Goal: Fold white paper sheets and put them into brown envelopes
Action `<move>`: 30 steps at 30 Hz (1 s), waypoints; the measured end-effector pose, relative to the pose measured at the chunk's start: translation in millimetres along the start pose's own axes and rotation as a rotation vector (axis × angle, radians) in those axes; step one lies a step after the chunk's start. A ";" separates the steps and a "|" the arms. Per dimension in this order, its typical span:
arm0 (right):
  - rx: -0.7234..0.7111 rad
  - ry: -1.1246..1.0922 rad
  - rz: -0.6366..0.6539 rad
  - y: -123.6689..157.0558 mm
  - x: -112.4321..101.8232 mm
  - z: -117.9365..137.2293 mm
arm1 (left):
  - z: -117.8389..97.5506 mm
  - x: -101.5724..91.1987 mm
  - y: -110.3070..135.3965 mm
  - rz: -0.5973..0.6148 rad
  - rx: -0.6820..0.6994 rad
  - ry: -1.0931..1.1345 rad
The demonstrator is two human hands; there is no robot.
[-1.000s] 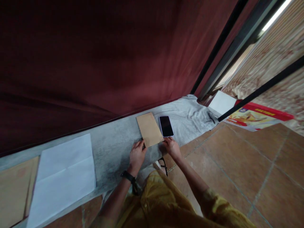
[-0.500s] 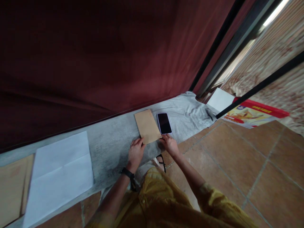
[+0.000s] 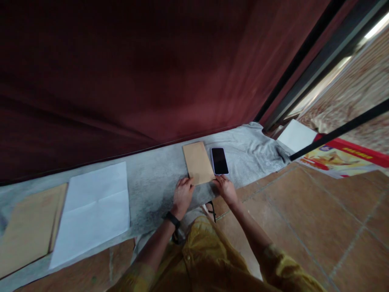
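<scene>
A small brown envelope (image 3: 198, 163) lies flat on a grey cloth (image 3: 152, 182) spread along the floor. My left hand (image 3: 183, 194) rests at the envelope's near left corner, fingers curled onto its edge. My right hand (image 3: 225, 189) touches the near right corner, fingers bent down against it. A dark phone (image 3: 219, 160) lies screen up right beside the envelope, on its right side. A black watch sits on my left wrist.
A large white sheet (image 3: 94, 211) and a brown sheet (image 3: 28, 227) lie on the cloth to the left. A dark red curtain (image 3: 121, 73) hangs behind. A white paper (image 3: 296, 136) and a colourful printed box (image 3: 337, 156) lie at right. Terracotta floor tiles (image 3: 319, 211).
The view has swung a little, showing more of the brown sheet at left. Both hands stay at the envelope's near corners; envelope and phone have not visibly moved.
</scene>
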State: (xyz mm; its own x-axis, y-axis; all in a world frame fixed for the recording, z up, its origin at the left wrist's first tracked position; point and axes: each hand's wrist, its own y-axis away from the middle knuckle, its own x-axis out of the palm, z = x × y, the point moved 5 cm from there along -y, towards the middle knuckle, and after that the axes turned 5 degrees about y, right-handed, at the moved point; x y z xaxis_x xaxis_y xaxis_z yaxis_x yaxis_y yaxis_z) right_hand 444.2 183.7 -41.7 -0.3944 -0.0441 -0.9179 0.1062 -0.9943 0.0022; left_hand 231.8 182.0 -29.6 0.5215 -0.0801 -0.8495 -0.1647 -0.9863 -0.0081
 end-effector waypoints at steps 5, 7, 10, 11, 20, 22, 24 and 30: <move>-0.056 -0.081 -0.107 1.5 7.2 -9.6 | -4.0 -1.7 3.4 0.001 -0.025 -0.007; -0.082 -0.110 -0.130 1.6 8.1 -12.2 | -5.9 -2.8 4.2 0.011 -0.030 -0.010; -0.116 -0.123 -0.152 2.1 7.2 -13.7 | -9.1 -4.1 5.3 0.021 -0.012 -0.040; -0.127 -0.120 -0.157 2.4 6.8 -13.7 | -10.1 -4.3 5.8 0.023 -0.006 -0.054; -0.179 -0.058 -0.191 2.2 6.3 -16.9 | -16.3 -2.5 11.0 0.012 0.024 -0.116; -0.210 -0.045 -0.193 2.2 6.6 -19.1 | -17.3 -1.0 11.8 0.019 0.036 -0.135; -0.244 -0.036 -0.188 2.1 7.6 -21.3 | -17.9 0.6 12.5 0.028 0.047 -0.153; -0.290 0.003 -0.211 1.6 10.5 -26.5 | -21.7 1.1 15.8 0.062 0.099 -0.178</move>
State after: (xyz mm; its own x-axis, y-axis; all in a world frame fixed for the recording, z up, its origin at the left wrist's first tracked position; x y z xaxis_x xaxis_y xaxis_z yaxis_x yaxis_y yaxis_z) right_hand 464.4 184.2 -61.8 -0.4330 0.1602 -0.8870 0.2771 -0.9128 -0.3001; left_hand 247.9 163.2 -19.2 0.3527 -0.1051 -0.9298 -0.2777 -0.9607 0.0033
